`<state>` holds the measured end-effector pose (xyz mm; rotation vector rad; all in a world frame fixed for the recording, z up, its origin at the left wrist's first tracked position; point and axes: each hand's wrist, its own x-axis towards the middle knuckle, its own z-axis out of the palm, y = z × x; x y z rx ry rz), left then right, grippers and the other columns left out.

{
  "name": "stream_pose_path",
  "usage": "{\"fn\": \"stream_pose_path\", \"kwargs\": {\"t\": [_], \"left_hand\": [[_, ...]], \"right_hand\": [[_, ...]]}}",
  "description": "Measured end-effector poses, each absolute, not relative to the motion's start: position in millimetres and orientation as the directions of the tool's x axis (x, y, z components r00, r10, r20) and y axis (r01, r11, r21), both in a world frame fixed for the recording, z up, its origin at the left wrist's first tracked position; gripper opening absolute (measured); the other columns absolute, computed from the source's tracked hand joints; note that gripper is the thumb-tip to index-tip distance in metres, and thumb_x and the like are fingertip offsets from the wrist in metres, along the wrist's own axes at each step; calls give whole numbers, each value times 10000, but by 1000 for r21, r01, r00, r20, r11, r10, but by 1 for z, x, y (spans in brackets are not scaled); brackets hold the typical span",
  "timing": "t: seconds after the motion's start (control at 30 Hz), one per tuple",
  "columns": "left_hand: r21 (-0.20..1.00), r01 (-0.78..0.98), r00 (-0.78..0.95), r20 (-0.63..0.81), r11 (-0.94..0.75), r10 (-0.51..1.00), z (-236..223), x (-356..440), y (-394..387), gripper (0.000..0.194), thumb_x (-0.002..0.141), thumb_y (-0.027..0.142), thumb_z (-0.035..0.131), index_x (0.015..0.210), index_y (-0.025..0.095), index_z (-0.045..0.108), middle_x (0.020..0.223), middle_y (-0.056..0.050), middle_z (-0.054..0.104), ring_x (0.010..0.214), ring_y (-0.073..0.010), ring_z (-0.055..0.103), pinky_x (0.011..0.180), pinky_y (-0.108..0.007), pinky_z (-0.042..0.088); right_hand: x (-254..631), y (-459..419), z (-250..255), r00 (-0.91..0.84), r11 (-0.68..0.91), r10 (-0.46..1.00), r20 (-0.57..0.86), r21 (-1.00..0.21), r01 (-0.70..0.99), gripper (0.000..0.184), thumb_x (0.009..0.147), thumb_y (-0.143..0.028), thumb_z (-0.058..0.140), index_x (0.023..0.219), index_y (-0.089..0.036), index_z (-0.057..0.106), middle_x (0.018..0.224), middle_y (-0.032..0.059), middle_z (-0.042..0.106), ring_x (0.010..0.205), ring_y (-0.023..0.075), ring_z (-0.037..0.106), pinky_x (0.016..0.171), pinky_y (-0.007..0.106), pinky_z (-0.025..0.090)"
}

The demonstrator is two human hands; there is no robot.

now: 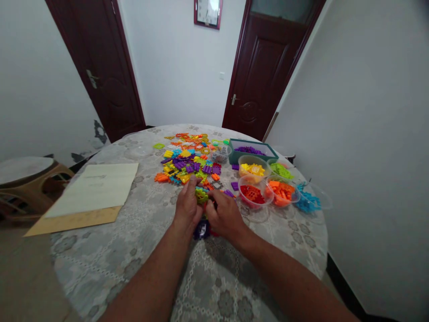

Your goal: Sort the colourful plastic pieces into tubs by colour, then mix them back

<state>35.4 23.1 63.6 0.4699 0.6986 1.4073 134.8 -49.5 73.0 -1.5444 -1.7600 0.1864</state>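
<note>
My left hand [188, 203] is closed on a yellow-green plastic building piece [201, 195], its thumb pointing away from me. On the other side, my right hand [224, 213] pinches at the same piece with bent fingers. Below the hands, a dark purple piece [201, 229] shows near the table surface, with bits of red beside it. Whether these are joined to the green piece is hidden by my hands. Just beyond them spreads a pile of mixed plastic building pieces [187, 165] in purple, yellow, orange, blue and green.
To the right stand clear bowls of red pieces [253, 195], yellow pieces [252, 169], orange pieces [282, 193], green pieces [281, 170] and blue pieces [307, 201]. Behind them is a green box [233, 152] with purple pieces. Papers [97, 188] lie left; a stool [30, 172] stands beyond.
</note>
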Motion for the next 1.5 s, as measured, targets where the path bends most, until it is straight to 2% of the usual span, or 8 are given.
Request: {"fn": "stream_pose_path", "kwargs": {"t": [0.23, 0.53, 0.77, 0.9, 1.03, 1.27, 1.37, 1.5], "left_hand": [[685, -719, 3, -168, 118, 986, 67, 38, 18, 542, 631, 559, 965, 879, 139, 729, 771, 4, 677, 659, -111, 615, 620, -230, 491], [534, -800, 166, -241, 274, 956, 76, 23, 20, 88, 828, 227, 698, 881, 159, 712, 803, -33, 690, 669, -155, 652, 577, -282, 557], [533, -791, 210, -225, 300, 952, 80, 18, 17, 149, 792, 132, 668, 927, 162, 720, 800, -40, 709, 690, -164, 682, 616, -294, 584], [556, -770, 218, -231, 312, 948, 81, 22, 16, 105, 815, 130, 703, 913, 168, 710, 807, -25, 721, 676, -160, 691, 604, -296, 595], [574, -758, 216, -227, 310, 950, 77, 24, 18, 86, 832, 108, 718, 895, 164, 697, 814, -22, 731, 669, -158, 697, 582, -287, 600], [563, -771, 190, -241, 297, 952, 74, 26, 19, 94, 854, 66, 696, 847, 158, 673, 781, -13, 705, 641, -140, 671, 578, -282, 619], [554, -773, 210, -236, 308, 949, 72, 27, 17, 117, 841, 57, 721, 860, 159, 668, 791, -6, 699, 665, -129, 678, 643, -282, 647], [556, -765, 233, -229, 323, 945, 69, 29, 16, 190, 807, 54, 784, 880, 170, 653, 789, 11, 684, 658, -107, 681, 726, -285, 669]], "right_hand": [[137, -57, 83, -4, 279, 913, 408, -616, 736, 140, 985, -183, 562, 1005, -199, 699, 977, 61, 751, 924, 208, 692, 861, 315, 483], [229, -44, 136, 5, 184, 946, 324, -549, 815, 183, 979, -283, 571, 894, -203, 713, 790, 7, 704, 735, 167, 627, 704, 282, 414], [351, -24, 136, 422, -262, 785, 454, -374, 890, 359, 974, -338, 524, 1134, -171, 798, 1043, 108, 805, 908, 225, 715, 810, 310, 491], [407, -14, 134, 533, -521, 774, 344, -133, 843, 415, 1020, -298, 463, 1213, -144, 796, 1177, 177, 792, 1052, 246, 734, 889, 301, 499], [437, -8, 126, 597, -605, 759, 260, -58, 794, 373, 999, -248, 507, 1179, -129, 811, 1166, 217, 788, 1082, 271, 746, 916, 318, 514], [447, -11, 114, 629, -636, 764, 146, -2, 772, 412, 921, -157, 556, 1265, -133, 779, 1205, 248, 761, 1086, 339, 747, 896, 403, 553], [432, -16, 113, 600, -614, 765, 235, -19, 789, 495, 966, -180, 483, 1413, -149, 693, 1281, 246, 722, 1127, 344, 723, 919, 429, 544], [375, -24, 113, 346, -308, 830, 438, -158, 938, 386, 991, -246, 478, 1216, -143, 774, 1226, 185, 751, 1146, 294, 693, 1018, 391, 508]]}}
